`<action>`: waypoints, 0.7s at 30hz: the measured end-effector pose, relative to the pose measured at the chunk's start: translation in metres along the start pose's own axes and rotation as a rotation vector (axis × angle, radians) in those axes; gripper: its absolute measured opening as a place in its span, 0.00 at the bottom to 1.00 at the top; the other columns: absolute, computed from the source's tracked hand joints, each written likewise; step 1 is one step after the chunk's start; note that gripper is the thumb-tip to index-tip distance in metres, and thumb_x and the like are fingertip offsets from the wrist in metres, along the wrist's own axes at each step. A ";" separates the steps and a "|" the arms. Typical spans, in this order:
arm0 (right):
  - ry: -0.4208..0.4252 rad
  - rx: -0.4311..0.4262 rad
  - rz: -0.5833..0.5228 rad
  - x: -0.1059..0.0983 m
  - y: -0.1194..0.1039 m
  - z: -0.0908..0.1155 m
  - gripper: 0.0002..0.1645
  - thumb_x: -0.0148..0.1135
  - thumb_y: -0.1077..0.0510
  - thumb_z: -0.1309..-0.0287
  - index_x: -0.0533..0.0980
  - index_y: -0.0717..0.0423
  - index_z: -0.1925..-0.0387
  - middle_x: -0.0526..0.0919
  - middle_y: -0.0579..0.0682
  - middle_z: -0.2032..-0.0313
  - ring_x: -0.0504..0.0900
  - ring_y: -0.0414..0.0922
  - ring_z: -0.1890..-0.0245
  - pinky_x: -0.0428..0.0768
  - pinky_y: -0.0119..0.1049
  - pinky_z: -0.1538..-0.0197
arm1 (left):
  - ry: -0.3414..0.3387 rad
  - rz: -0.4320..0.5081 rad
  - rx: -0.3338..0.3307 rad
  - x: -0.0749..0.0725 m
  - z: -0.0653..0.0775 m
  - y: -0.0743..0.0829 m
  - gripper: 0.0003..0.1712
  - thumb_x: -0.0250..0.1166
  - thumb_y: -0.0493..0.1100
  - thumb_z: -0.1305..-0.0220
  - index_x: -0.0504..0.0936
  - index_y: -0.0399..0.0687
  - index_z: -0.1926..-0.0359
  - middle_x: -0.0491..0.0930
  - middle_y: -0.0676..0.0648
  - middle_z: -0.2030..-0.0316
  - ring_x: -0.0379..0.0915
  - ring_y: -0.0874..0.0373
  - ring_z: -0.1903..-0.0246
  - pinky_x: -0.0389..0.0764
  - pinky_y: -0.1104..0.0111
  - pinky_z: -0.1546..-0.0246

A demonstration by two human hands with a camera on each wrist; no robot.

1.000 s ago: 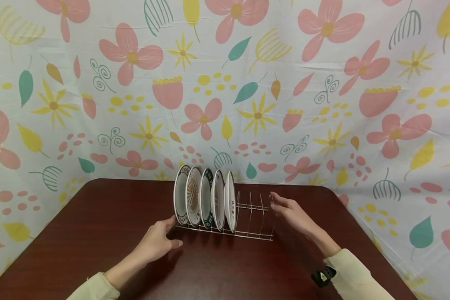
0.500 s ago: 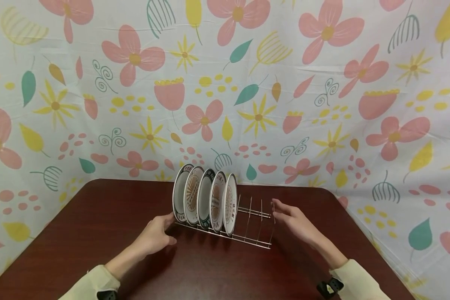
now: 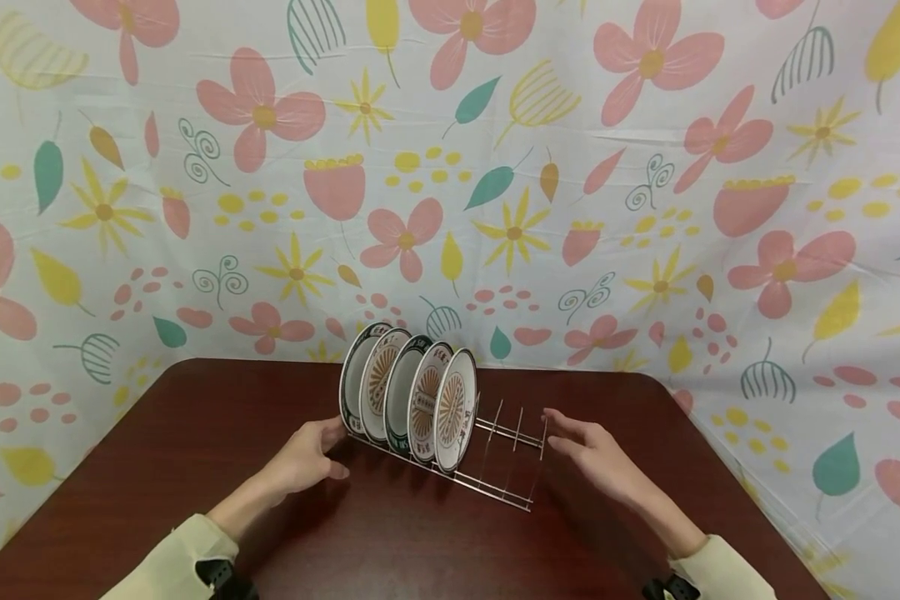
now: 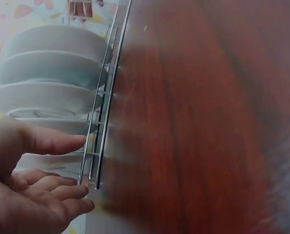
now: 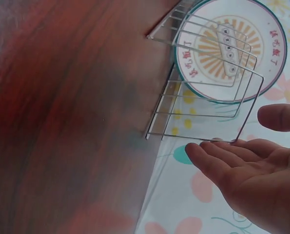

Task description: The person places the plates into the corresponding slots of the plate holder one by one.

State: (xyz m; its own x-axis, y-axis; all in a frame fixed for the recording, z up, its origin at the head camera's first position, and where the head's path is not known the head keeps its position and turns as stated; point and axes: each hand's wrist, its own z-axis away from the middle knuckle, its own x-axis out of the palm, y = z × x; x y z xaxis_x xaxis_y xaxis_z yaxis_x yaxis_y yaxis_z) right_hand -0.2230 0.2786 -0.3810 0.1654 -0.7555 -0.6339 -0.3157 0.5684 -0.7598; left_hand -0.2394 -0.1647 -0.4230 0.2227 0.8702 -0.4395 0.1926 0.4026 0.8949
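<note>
A wire dish rack (image 3: 495, 492) stands at a slant on the table. Several patterned plates stand on edge in its left part, the rightmost plate (image 3: 456, 410) showing a sunburst design; empty wire slots follow to their right. My left hand (image 3: 300, 457) is at the rack's left end, fingers loosely bent against it, with the thumb held apart near the front rail in the left wrist view. At the opposite end my right hand (image 3: 602, 458) touches the end wire with nearly straight fingers. Its thumb stands away from the wire in the right wrist view.
The dark reddish-brown table (image 3: 420, 550) has rounded far corners. Behind it hangs a white cloth (image 3: 450, 275) printed with flowers and leaves. Black bands (image 3: 225, 577) circle both wrists.
The rack has turned with its plates: its right end has swung nearer to me, its left end slightly away. Both hands have moved along with it, and the plate faces show more.
</note>
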 end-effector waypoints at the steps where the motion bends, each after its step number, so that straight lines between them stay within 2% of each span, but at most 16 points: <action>1: 0.003 0.006 0.002 0.000 -0.001 0.001 0.32 0.57 0.59 0.22 0.65 0.67 0.24 0.71 0.67 0.29 0.69 0.62 0.28 0.79 0.47 0.38 | -0.012 0.007 0.001 -0.002 -0.001 -0.001 0.53 0.72 0.22 0.54 0.63 0.26 0.24 0.71 0.29 0.31 0.63 0.32 0.29 0.66 0.42 0.31; 7: -0.008 -0.020 -0.026 0.002 -0.006 0.009 0.30 0.59 0.62 0.24 0.68 0.68 0.26 0.74 0.65 0.31 0.70 0.61 0.29 0.78 0.33 0.41 | -0.062 0.027 0.031 -0.010 -0.010 -0.006 0.51 0.71 0.21 0.52 0.65 0.29 0.24 0.72 0.31 0.30 0.62 0.33 0.28 0.66 0.42 0.31; 11: -0.043 -0.043 -0.078 0.002 -0.006 0.013 0.31 0.58 0.64 0.25 0.67 0.70 0.26 0.73 0.67 0.30 0.72 0.63 0.30 0.79 0.32 0.42 | -0.076 0.039 0.039 -0.012 -0.013 -0.009 0.51 0.70 0.21 0.50 0.63 0.29 0.23 0.70 0.31 0.29 0.61 0.34 0.27 0.66 0.42 0.31; 14: -0.061 -0.050 -0.101 0.001 -0.005 0.012 0.31 0.56 0.66 0.26 0.66 0.70 0.26 0.71 0.69 0.30 0.72 0.65 0.31 0.80 0.33 0.42 | -0.047 0.036 0.019 -0.009 -0.011 -0.006 0.51 0.70 0.22 0.48 0.60 0.27 0.22 0.67 0.30 0.28 0.59 0.33 0.26 0.64 0.42 0.29; 17: -0.063 -0.038 -0.124 0.001 -0.003 0.008 0.31 0.55 0.66 0.25 0.65 0.71 0.25 0.70 0.70 0.30 0.71 0.66 0.31 0.80 0.34 0.42 | 0.020 -0.026 -0.013 -0.003 0.002 0.006 0.49 0.69 0.25 0.43 0.57 0.23 0.23 0.62 0.28 0.26 0.56 0.33 0.26 0.59 0.42 0.27; 21: -0.090 -0.011 -0.205 0.000 -0.001 0.001 0.32 0.53 0.63 0.23 0.61 0.71 0.23 0.68 0.72 0.28 0.68 0.68 0.29 0.78 0.36 0.39 | 0.090 -0.067 -0.019 0.015 0.037 0.033 0.47 0.70 0.29 0.37 0.57 0.23 0.23 0.60 0.28 0.25 0.57 0.34 0.26 0.57 0.42 0.27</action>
State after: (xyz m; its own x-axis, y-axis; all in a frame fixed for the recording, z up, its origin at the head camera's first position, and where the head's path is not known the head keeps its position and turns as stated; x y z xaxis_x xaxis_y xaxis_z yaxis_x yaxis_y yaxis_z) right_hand -0.2213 0.2782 -0.3802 0.3094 -0.8225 -0.4772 -0.2773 0.4020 -0.8726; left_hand -0.1948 -0.1492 -0.4031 0.1227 0.8627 -0.4907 0.1860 0.4657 0.8652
